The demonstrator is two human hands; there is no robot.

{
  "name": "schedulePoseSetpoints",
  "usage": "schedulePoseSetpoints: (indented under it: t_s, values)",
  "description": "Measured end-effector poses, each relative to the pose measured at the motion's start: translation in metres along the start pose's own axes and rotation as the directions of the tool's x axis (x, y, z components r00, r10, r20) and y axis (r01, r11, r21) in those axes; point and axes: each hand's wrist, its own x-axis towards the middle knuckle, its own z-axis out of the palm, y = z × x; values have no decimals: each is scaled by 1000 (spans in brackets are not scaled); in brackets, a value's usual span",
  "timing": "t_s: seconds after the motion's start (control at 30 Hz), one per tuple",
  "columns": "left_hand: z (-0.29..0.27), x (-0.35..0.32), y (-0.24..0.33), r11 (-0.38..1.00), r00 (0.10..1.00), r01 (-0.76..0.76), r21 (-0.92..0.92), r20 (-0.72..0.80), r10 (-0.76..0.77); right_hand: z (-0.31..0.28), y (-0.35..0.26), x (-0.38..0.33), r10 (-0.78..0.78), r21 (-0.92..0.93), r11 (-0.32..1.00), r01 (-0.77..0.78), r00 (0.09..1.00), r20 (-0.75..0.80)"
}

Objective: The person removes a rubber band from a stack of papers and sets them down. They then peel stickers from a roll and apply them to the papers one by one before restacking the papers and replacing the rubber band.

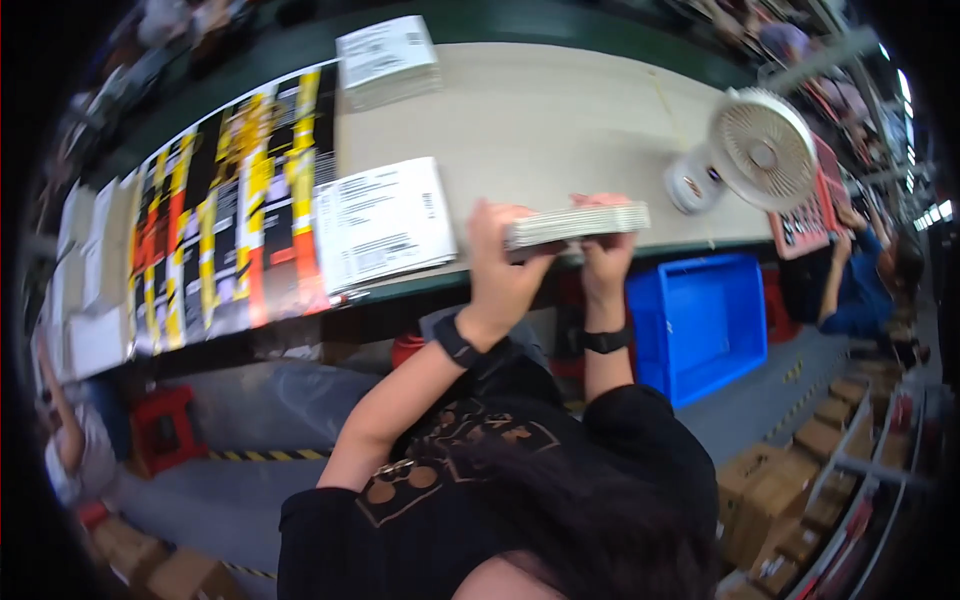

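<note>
One layered stack of pale paper (578, 224) is held by both hands, the left hand (502, 265) closed on its left end and the right hand (606, 262) on its right, raised at the table's (560, 110) near edge. Its blurred layers look fairly even, so this handful seems gathered but not yet set down. Leftward lie a near pile of white printed sheets (385, 220) and a farther pile (385, 52); whether either is finished, I cannot tell.

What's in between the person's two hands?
A pale stack of thin layers. In the head view it bridges the gap, gripped by the left hand and the right hand. What the layers are is too blurred to tell.
</note>
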Motion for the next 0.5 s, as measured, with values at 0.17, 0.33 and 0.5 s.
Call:
schedulePoseSetpoints:
  t_s: [0.17, 0.33, 0.5]
  values:
    - [4, -24, -25, 959, 958, 283, -8, -54, -283, -1, 33, -20, 188, -15, 982, -190, 977, -95]
    - [-14, -13, -6, 986, 995, 103, 131, -14, -102, 1, 19, 15, 218, -97, 969, -226, 972, -85]
    - [-77, -10, 45, 910, 965, -261, 322, 84, 247, 57, -26, 148, 335, -243, 920, -308, 939, 77]
